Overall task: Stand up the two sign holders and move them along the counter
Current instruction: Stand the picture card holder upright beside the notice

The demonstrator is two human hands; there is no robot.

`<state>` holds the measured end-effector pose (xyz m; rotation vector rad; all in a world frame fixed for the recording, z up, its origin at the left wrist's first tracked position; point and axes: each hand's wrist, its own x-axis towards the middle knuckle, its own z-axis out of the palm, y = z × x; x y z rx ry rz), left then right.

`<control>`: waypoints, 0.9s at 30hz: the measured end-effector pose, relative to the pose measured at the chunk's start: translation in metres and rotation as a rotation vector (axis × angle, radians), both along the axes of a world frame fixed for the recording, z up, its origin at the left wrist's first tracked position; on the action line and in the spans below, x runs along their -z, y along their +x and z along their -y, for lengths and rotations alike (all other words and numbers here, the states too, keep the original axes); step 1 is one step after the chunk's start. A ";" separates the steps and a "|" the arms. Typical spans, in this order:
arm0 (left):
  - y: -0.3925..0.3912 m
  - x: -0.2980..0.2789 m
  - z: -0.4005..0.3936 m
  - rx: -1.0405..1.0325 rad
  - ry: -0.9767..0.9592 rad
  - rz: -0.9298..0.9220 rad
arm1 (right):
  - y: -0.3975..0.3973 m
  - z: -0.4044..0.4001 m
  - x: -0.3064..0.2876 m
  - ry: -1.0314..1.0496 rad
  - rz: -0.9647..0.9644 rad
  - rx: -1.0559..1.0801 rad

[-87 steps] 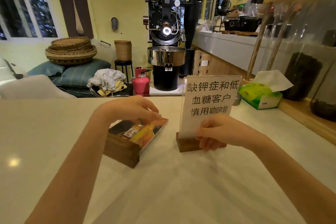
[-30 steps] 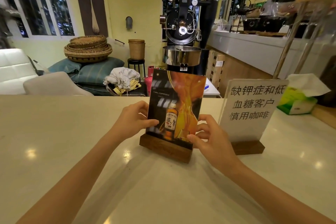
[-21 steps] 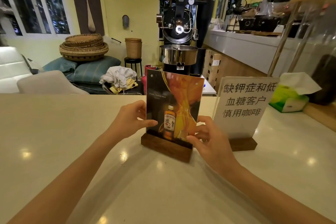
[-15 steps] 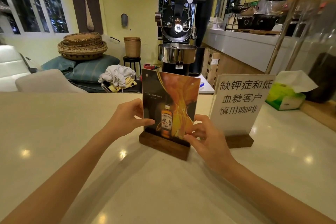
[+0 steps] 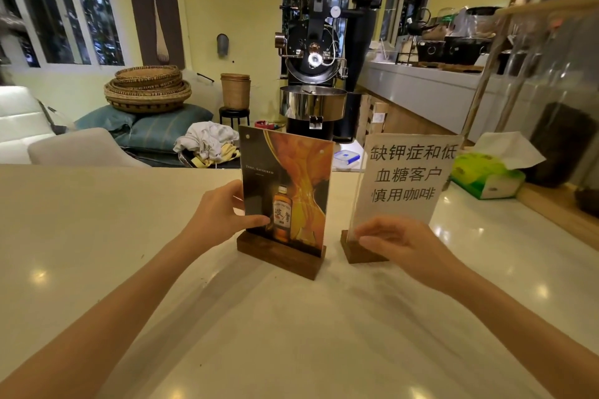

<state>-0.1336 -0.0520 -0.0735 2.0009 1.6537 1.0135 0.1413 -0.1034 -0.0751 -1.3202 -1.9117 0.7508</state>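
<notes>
Two sign holders stand upright on the pale counter, each on a dark wooden base. The left one, the whisky advert sign holder, shows a bottle on orange. My left hand grips its left edge, thumb across the front. The right one, the white sign holder, carries black Chinese text. My right hand is at its lower edge with fingers curled around the panel just above the base, hiding part of that base.
A green tissue box lies on the counter to the right, beside a wooden rack holding dark jars. Beyond the counter stand a black coffee roaster, stacked woven baskets on cushions and a pale chair.
My right hand left the advert sign holder and moved right to the white sign holder's lower edge. My left hand stays on the advert holder, which stands upright after lying tilted earlier.
</notes>
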 end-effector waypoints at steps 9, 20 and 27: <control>0.025 0.017 0.016 -0.132 0.080 0.098 | 0.076 -0.015 -0.004 0.066 -0.115 0.419; 0.032 0.022 0.012 -0.161 0.084 0.074 | 0.084 -0.042 -0.002 -0.147 -0.219 0.224; 0.057 0.021 -0.008 -0.094 0.084 0.079 | 0.104 -0.043 -0.004 -0.170 -0.170 0.237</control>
